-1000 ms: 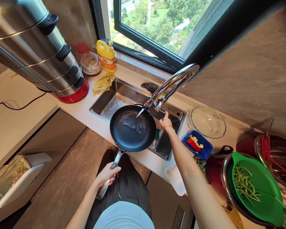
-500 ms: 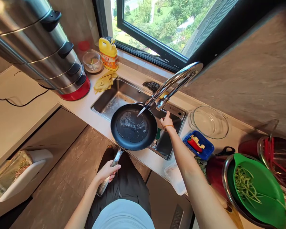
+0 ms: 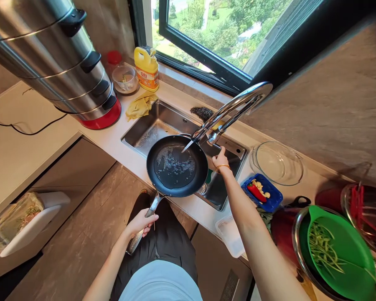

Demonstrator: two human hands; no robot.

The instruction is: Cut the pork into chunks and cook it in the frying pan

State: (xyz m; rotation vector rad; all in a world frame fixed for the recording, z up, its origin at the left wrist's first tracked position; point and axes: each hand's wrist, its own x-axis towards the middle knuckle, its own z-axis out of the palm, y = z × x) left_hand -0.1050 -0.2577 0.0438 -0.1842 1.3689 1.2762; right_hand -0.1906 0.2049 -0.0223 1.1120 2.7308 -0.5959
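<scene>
A black frying pan (image 3: 178, 165) is held over the sink (image 3: 167, 119), its base wet with a shallow layer of water. My left hand (image 3: 142, 223) is wrapped round the pan's metal handle. A stream of water runs from the chrome faucet (image 3: 230, 110) into the pan. At the faucet's lever (image 3: 213, 144), my right hand (image 3: 221, 159) is closed with its fingertips on it; the fingers' far side is hidden. Below the pan's right side, part of the drain shows in the basin.
Dish soap (image 3: 146, 71) and a yellow cloth (image 3: 141, 105) lie left of the sink. To the right are a glass dish (image 3: 278, 163), a blue tray (image 3: 274, 198) with a red pepper, and a green colander (image 3: 352, 242). A tall steel steamer (image 3: 62, 62) stands at left; an open window is behind.
The view has shifted slightly, so everything sits a little differently in the picture. Both hands keep their places, and water still runs into the pan.
</scene>
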